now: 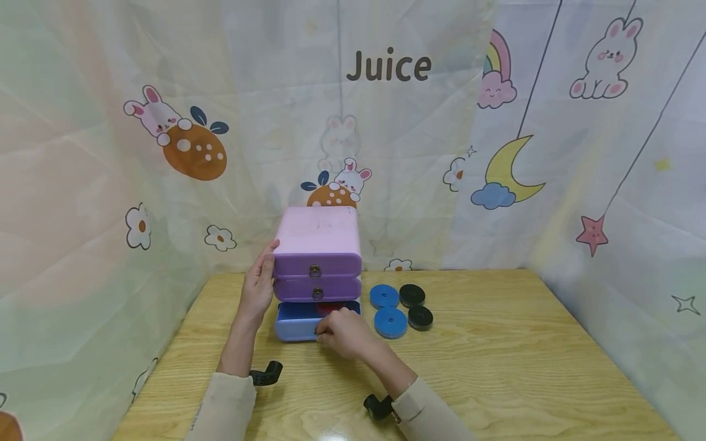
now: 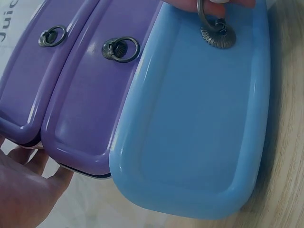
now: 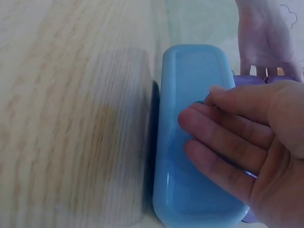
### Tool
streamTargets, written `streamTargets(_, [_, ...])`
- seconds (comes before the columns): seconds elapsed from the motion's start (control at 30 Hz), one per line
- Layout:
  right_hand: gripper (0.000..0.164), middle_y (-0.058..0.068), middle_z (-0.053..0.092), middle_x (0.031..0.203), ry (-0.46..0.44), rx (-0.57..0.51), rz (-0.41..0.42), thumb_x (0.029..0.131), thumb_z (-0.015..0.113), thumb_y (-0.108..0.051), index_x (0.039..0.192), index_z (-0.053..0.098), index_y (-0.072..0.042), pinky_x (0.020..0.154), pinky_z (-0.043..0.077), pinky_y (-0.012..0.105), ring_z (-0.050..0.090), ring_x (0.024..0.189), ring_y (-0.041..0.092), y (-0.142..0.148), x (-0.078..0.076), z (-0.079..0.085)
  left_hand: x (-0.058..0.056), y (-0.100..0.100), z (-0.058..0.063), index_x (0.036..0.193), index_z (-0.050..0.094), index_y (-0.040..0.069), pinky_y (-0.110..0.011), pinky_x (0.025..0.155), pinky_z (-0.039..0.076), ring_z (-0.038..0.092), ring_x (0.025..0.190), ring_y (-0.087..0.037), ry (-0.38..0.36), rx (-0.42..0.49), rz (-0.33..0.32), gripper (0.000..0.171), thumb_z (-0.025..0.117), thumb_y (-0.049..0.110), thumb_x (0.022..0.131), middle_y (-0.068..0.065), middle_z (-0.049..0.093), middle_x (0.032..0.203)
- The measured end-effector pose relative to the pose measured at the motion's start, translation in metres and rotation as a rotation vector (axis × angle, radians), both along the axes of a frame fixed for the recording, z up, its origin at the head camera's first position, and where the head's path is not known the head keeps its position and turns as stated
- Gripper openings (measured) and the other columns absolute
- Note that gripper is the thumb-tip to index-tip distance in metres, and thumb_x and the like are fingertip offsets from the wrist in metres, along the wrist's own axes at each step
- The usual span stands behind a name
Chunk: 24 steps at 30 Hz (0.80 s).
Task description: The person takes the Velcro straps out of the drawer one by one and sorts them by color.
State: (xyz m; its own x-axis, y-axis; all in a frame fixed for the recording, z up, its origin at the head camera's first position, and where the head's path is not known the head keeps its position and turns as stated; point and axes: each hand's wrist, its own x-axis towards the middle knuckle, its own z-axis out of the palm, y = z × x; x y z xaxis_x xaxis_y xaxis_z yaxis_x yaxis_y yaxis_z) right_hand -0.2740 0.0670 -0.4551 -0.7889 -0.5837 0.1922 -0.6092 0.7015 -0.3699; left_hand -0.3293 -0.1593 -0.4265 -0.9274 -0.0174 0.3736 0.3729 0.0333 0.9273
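Note:
A small chest of drawers with a pink top [image 1: 317, 229] stands on the table; its two purple drawers [image 1: 298, 266] are closed. The blue bottom drawer [image 2: 190, 118] is pulled partway out, and something red [image 1: 326, 309] lies inside. At that drawer's front, my right hand [image 3: 247, 137] pinches the metal ring pull [image 2: 217, 33] between thumb and forefinger. My left hand [image 1: 258, 285] rests flat along the chest's left side, its fingers extended up by the purple drawers.
Right of the chest lie two blue rolls [image 1: 390, 321] and two black rolls [image 1: 421, 317] of flat strap. The wooden table [image 1: 496, 355] backs onto a printed curtain [image 1: 408, 165]. Black wrist mounts [image 1: 267, 373] stick out from both wrists.

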Motion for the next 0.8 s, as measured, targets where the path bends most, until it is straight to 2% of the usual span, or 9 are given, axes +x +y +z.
streamTargets(0.1, [0.014, -0.015, 0.055, 0.066, 0.035, 0.035, -0.005, 0.095, 0.076, -0.017, 0.081, 0.077, -0.021, 0.054, 0.037, 0.018, 0.044, 0.058, 0.002, 0.000, 0.002, 0.001, 0.000, 0.000, 0.001, 0.158, 0.044, 0.034, -0.057, 0.122, 0.036, 0.036, 0.154, -0.023, -0.003, 0.001, 0.002, 0.054, 0.039, 0.055, 0.109, 0.007, 0.033, 0.170])
streamTargets(0.27, [0.030, -0.012, 0.039, 0.060, 0.097, 0.141, 0.007, 0.093, 0.075, -0.016, 0.067, 0.062, -0.023, 0.052, 0.031, 0.021, 0.037, 0.057, 0.006, -0.004, 0.008, 0.005, 0.002, 0.000, 0.002, 0.158, 0.045, 0.035, -0.057, 0.122, 0.036, 0.038, 0.153, -0.022, -0.011, 0.004, 0.006, 0.053, 0.040, 0.054, 0.109, 0.008, 0.033, 0.169])
streamTargets(0.47, [0.038, -0.011, 0.029, 0.060, 0.057, 0.192, 0.067, 0.092, 0.076, -0.013, 0.063, 0.052, -0.021, 0.051, 0.021, 0.021, 0.029, 0.056, 0.006, -0.007, 0.015, 0.013, 0.002, 0.000, 0.003, 0.158, 0.045, 0.034, -0.056, 0.123, 0.034, 0.037, 0.154, -0.022, -0.017, 0.011, 0.008, 0.053, 0.040, 0.054, 0.109, 0.007, 0.034, 0.169])
streamTargets(0.57, [0.039, -0.011, 0.029, 0.060, 0.055, 0.220, 0.090, 0.092, 0.076, -0.012, 0.063, 0.052, -0.022, 0.051, 0.022, 0.020, 0.029, 0.056, 0.006, -0.007, 0.020, 0.016, 0.002, -0.001, 0.003, 0.158, 0.045, 0.034, -0.055, 0.123, 0.034, 0.037, 0.154, -0.022, -0.017, 0.015, 0.003, 0.053, 0.041, 0.053, 0.109, 0.006, 0.034, 0.169])
streamTargets(0.8, [0.033, -0.014, 0.038, 0.058, 0.035, 0.237, 0.154, 0.091, 0.079, -0.012, 0.064, 0.062, -0.020, 0.052, 0.029, 0.015, 0.035, 0.057, 0.002, -0.010, 0.029, 0.021, 0.000, 0.000, 0.000, 0.157, 0.045, 0.036, -0.057, 0.123, 0.033, 0.034, 0.156, -0.023, -0.018, -0.004, 0.017, 0.053, 0.040, 0.055, 0.109, 0.006, 0.034, 0.170])
